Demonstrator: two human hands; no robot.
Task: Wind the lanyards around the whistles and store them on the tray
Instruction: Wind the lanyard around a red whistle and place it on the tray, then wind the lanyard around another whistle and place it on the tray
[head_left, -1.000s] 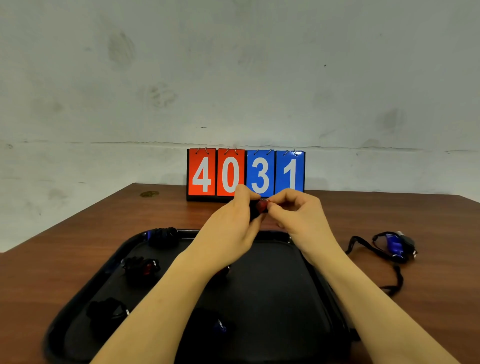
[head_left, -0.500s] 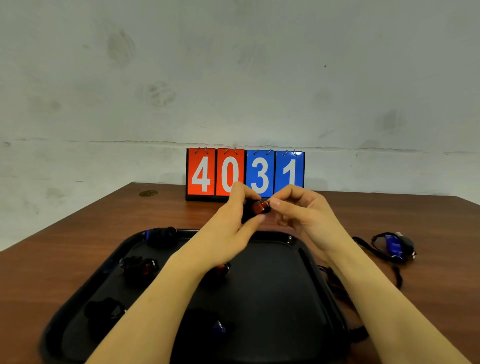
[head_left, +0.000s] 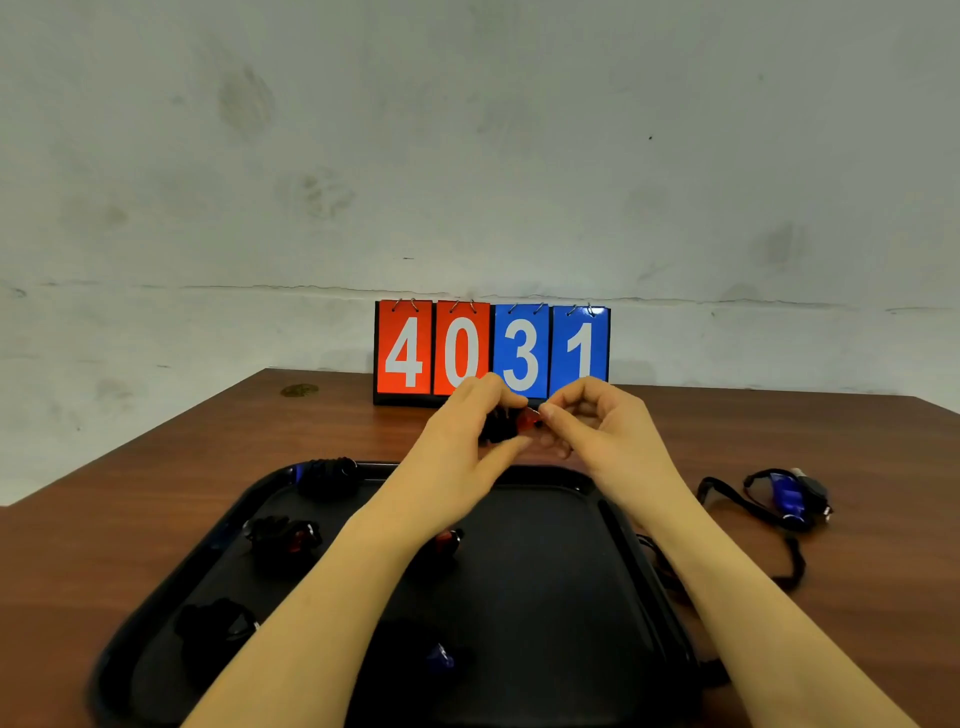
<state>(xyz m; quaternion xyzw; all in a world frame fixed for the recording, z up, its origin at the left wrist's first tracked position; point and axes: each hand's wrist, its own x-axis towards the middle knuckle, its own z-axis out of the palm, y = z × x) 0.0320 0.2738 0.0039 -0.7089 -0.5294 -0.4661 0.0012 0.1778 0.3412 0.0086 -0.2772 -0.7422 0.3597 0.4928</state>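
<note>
My left hand (head_left: 467, 441) grips the red whistle (head_left: 527, 420) with its black lanyard (head_left: 496, 426) wound on; my right hand (head_left: 602, 431) pinches its end above the tray (head_left: 545, 597).

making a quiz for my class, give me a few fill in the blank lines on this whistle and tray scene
1. Both hands hold a red whistle above the far edge of the ____ tray.
2. The blue whistle with its lanyard unwound lies on the table, to the ____ of the tray.
3. The scoreboard behind the left hand and right hand reads ____.

Missing words: black; right; 4031
</note>
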